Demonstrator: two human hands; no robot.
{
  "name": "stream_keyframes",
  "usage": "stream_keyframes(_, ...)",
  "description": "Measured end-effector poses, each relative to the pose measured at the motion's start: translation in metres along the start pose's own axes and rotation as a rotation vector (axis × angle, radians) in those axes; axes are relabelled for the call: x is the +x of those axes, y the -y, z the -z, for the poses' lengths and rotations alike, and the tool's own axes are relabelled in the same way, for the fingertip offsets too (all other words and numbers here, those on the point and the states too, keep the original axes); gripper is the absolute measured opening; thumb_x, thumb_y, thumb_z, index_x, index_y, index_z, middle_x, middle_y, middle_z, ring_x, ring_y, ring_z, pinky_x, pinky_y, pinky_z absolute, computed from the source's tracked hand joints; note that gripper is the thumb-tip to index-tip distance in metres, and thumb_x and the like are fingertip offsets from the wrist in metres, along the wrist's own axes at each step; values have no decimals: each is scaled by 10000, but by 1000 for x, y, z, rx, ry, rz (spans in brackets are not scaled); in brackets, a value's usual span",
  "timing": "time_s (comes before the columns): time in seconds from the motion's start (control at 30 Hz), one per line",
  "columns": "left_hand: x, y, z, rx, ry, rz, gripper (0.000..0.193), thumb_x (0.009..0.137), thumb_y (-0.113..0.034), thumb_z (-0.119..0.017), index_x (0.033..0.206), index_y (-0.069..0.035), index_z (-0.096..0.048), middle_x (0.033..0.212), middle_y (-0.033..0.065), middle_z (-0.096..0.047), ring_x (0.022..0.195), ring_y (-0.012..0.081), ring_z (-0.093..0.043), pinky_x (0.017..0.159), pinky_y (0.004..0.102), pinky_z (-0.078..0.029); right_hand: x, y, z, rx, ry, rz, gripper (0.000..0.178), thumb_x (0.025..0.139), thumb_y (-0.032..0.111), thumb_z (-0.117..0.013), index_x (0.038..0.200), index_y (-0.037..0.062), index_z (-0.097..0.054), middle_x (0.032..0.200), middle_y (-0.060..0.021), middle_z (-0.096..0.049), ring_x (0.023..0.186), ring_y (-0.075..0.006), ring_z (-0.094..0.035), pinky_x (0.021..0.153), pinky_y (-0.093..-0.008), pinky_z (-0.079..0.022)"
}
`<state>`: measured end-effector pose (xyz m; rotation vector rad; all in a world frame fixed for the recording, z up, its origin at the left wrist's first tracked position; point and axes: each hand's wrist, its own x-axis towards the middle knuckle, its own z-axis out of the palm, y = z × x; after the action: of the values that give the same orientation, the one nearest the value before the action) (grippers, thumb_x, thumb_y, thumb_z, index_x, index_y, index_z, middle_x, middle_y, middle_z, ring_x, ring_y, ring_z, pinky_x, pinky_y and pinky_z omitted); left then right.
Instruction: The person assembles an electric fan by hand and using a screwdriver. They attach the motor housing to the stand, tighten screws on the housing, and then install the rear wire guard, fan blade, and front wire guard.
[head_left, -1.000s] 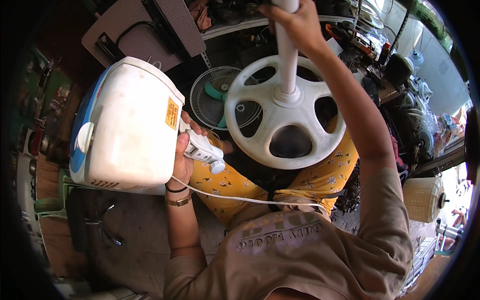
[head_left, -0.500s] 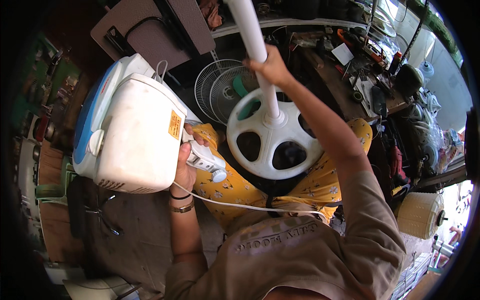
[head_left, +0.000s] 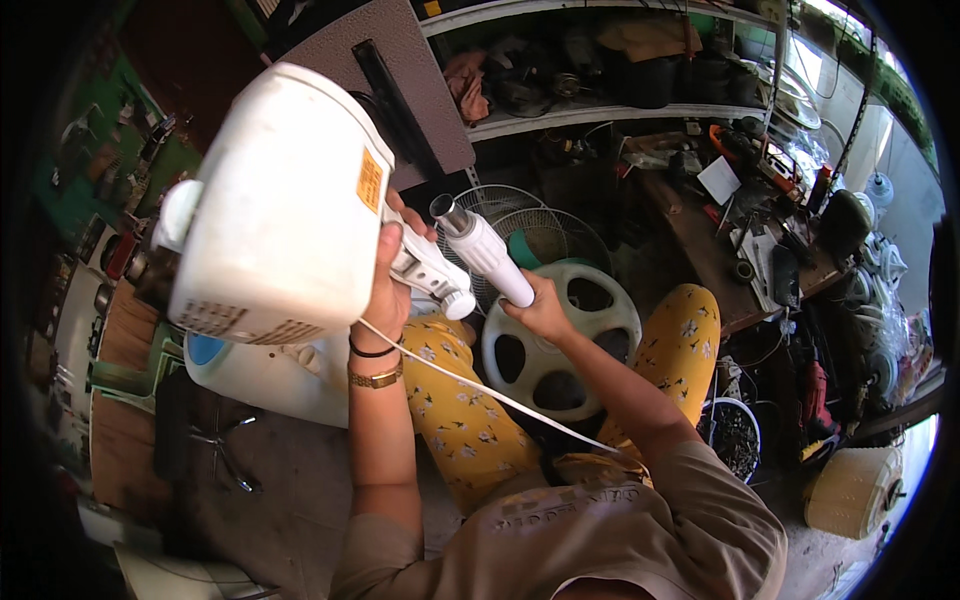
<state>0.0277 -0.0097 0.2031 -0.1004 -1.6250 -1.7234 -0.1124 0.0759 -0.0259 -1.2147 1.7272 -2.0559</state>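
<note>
My left hand is wrapped round a bulky white fan motor housing with an orange label, at the root of its pale neck bracket. A round knob caps the bracket's free end. Closed round a white stand pole, my right hand is just below its collar. The pole's bare metal tube end points up and left, close to the bracket but apart from it. Beneath stands the round white fan base with large openings, between my knees. A white cord runs from the housing across my lap.
A white piece with a blue part lies below the housing. Wire fan grilles are behind the base. On the right, a cluttered workbench holds tools; a pot of dark bits stands below it. Shelves line the back.
The pole's top end has come down into view, beside the neck bracket. The housing has risen and turned in my left hand. The blue-and-white piece now shows below it.
</note>
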Motion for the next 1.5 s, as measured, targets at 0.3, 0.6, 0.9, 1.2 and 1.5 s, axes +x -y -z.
stream_keyframes(0.3, 28, -64, -4, -33, -11, -161, 529, 868, -214, -597, 1312, -43, -366, 1038, 39, -502, 865, 136, -568, 776, 375, -513, -30, 21, -49, -231, -219, -65, 288, 663, 129, -757, 889, 48, -598, 805, -182, -652, 782, -366, -643, 684, -408, -501)
stream_keyframes(0.6, 23, -81, 5, 33, -92, -192, 506, 904, -314, -565, 1296, -35, -408, 1066, 81, -505, 903, 193, -529, 806, 424, -485, -41, 41, -37, -180, 411, 276, 446, 695, 233, -780, 1009, 9, -556, 1065, -180, -510, 961, -352, -535, 836, -413, -434)
stream_keyframes(0.9, 7, -65, 5, 13, -226, -66, 461, 899, -348, -568, 1239, -53, -471, 1020, 56, -548, 873, 180, -558, 774, 418, -513, -59, 53, -24, -146, 305, -50, 460, 764, 265, -752, 1080, 42, -503, 828, -201, -647, 737, -379, -652, 651, -423, -509)
stream_keyframes(1.2, -1, -44, -21, 188, -528, -91, 399, 865, -359, -648, 1118, -70, -540, 959, 27, -540, 828, 144, -562, 725, 369, -546, -68, 42, -32, -214, 190, -41, 507, 785, 320, -745, 1114, 39, -479, 832, -196, -639, 722, -370, -643, 634, -433, -487)
stream_keyframes(1.5, -10, -43, -4, 348, -685, -241, 424, 828, -291, -709, 1098, 8, -575, 855, 45, -542, 747, 127, -574, 611, 299, -550, -83, 45, -81, -264, 95, -109, 485, 777, 274, -746, 1097, 32, -474, 988, -188, -615, 900, -381, -615, 739, -450, -482)
